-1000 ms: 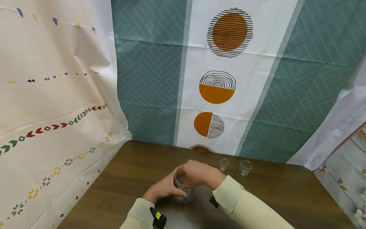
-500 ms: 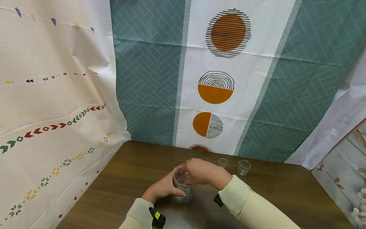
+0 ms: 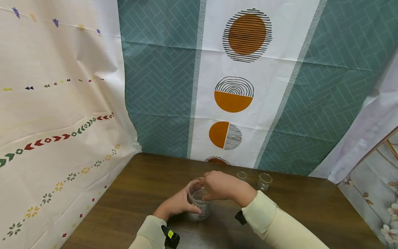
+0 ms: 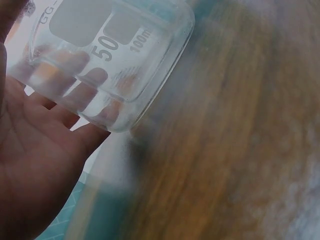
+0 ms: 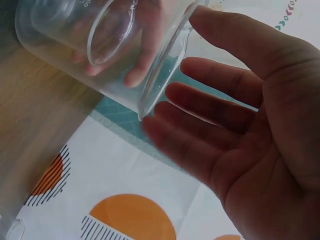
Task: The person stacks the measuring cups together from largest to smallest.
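Note:
A large clear glass beaker (image 3: 200, 209) stands on the table, and my left hand (image 3: 177, 204) grips it round its side. In the left wrist view the fingers of that hand show through the marked glass wall. Inside sits a smaller glass beaker (image 5: 111, 34), its rim below the large one's rim. My right hand (image 3: 222, 186) is over the right side of the opening. Its fingers (image 5: 215, 85) are loosely bent at the large beaker's rim, with nothing held between them; the right wrist view does not settle whether the fingertips touch the glass.
Behind the right hand stand two small glass beakers, one partly hidden (image 3: 241, 175) and one with a spout (image 3: 265, 181). The brown wooden table (image 3: 149, 176) ends at a teal and white patterned cloth (image 3: 161, 103). A cream cloth (image 3: 62, 138) hangs along the left.
My right hand has drawn slightly up and to the right, its fingers coming out of the large beaker and away from the smaller one inside. The left hand keeps its grip.

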The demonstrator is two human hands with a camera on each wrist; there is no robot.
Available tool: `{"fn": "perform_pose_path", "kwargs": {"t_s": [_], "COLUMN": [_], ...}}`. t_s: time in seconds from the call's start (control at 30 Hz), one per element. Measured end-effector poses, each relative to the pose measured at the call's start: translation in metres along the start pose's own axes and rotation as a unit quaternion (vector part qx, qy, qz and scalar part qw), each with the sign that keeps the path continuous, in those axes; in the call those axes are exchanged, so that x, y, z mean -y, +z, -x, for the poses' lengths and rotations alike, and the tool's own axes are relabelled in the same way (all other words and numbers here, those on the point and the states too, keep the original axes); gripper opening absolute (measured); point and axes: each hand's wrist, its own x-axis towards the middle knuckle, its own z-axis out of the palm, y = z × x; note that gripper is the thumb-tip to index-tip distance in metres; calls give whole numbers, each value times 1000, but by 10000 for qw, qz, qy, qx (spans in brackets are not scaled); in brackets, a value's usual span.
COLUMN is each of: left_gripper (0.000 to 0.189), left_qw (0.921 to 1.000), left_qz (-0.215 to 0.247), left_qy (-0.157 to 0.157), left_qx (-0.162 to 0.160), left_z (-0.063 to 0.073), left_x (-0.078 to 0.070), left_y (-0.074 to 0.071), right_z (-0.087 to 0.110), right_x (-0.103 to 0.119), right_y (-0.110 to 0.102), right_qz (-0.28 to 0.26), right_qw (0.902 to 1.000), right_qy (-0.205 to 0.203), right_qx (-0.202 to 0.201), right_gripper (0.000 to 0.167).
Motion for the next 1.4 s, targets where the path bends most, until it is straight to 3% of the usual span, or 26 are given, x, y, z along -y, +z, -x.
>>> {"fn": "perform_pose_path", "kwargs": {"t_s": [0.43,1.4], "left_gripper": [90,92], "left_qw": [9999,9997], "left_qz": [-79,-79], "left_qy": [84,235], "left_qx": [-71,-88], "left_z": [-1,-3], "left_x": [-2,1], "left_y": [1,1], "right_z": [14,42], "right_x": [-15,-47], "right_y": [1,1], "right_qz": [-273,-537], "right_qw": [9995,9972], "right_qy": [-7,523], "right_qx": [-156,-67], "right_gripper": [46,45]}}
